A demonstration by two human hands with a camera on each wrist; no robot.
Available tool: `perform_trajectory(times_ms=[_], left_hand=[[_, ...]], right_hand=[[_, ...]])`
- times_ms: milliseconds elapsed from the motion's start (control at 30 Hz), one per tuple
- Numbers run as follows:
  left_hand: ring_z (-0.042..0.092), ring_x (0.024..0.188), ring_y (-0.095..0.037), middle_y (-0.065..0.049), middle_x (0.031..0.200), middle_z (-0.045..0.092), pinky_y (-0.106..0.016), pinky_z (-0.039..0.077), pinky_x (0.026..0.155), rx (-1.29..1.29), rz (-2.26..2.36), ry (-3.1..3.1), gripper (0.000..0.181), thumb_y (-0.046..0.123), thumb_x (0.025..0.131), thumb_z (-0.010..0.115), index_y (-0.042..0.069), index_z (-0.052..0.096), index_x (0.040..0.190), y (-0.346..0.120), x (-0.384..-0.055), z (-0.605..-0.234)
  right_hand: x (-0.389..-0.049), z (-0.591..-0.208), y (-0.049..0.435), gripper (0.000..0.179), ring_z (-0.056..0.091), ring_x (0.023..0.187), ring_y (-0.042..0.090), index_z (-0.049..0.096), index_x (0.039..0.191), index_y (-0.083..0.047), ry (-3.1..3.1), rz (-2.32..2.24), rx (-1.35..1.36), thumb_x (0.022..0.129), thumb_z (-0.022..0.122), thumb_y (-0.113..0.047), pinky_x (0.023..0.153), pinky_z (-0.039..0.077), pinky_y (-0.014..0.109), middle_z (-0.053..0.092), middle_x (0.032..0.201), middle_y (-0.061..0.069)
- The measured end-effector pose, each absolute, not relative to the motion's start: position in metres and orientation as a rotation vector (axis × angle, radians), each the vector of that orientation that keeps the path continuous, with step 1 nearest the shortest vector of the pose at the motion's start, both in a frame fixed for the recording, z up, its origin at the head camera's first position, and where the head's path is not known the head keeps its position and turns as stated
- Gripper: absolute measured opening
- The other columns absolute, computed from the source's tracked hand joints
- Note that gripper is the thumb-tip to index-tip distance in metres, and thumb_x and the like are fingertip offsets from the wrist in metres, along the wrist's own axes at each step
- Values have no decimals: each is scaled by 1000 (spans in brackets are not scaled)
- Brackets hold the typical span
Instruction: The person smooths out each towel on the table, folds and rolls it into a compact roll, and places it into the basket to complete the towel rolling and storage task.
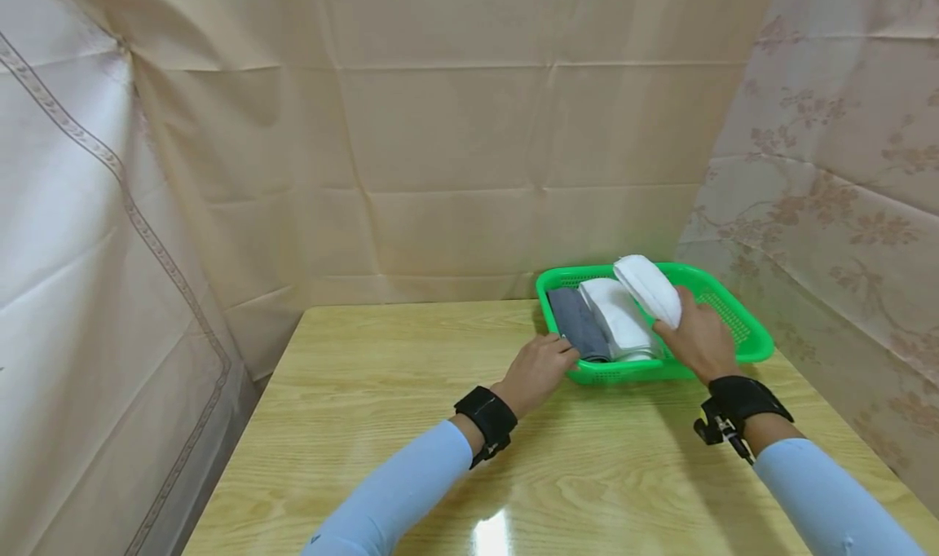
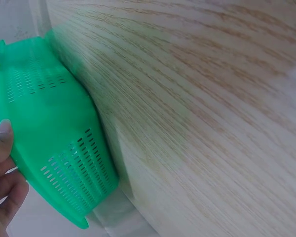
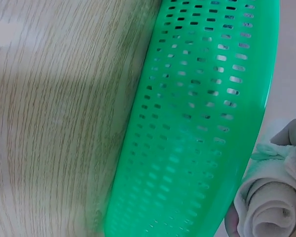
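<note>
My right hand (image 1: 700, 336) grips a rolled white towel (image 1: 649, 289), tilted above the right part of a green plastic basket (image 1: 741, 328). In the right wrist view, the spiral end of the white towel (image 3: 271, 212) shows beside the basket's rim. My left hand (image 1: 534, 372) pinches the rim at the basket's front left corner; in the left wrist view its thumb and fingers (image 2: 12, 197) are at the edge of the basket (image 2: 54, 108). Inside the basket, a grey towel (image 1: 578, 324) lies along the left side, with another white towel (image 1: 619, 315) right beside it.
The basket stands at the back right of a light wooden table (image 1: 411, 360). A beige cloth (image 1: 440, 148) hangs behind the table, and a flower-patterned cloth (image 1: 844, 197) hangs close along the right. A white cloth with a patterned band (image 1: 95, 144) hangs at the left.
</note>
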State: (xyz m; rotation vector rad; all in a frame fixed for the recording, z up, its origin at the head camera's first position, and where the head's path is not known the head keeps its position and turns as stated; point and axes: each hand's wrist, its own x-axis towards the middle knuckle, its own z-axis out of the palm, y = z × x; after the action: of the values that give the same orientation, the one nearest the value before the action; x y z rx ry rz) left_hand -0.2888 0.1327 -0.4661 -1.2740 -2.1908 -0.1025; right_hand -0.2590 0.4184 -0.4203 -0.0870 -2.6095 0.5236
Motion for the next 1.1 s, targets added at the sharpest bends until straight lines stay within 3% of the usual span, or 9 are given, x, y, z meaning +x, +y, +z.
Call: perform_trajectory(times_ms=[800, 1100], left_hand=[[62, 89, -7, 9, 96, 70, -18, 47, 75, -1272, -119, -2182, 12, 29, 96, 71, 21, 77, 102, 129, -287, -467], [61, 89, -8, 8, 96, 70, -18, 46, 75, -1276, -149, -2196, 10, 25, 96, 72, 19, 77, 102, 128, -284, -464]], right_hand=[[-262, -429, 428, 68, 55, 87, 54, 36, 148, 10, -2650, 588, -147, 97, 64, -25, 62, 44, 61, 51, 106, 39], [-267, -434, 431, 70, 51, 83, 65, 27, 150, 13, -2684, 584, -194, 98, 59, -22, 62, 42, 67, 43, 109, 48]])
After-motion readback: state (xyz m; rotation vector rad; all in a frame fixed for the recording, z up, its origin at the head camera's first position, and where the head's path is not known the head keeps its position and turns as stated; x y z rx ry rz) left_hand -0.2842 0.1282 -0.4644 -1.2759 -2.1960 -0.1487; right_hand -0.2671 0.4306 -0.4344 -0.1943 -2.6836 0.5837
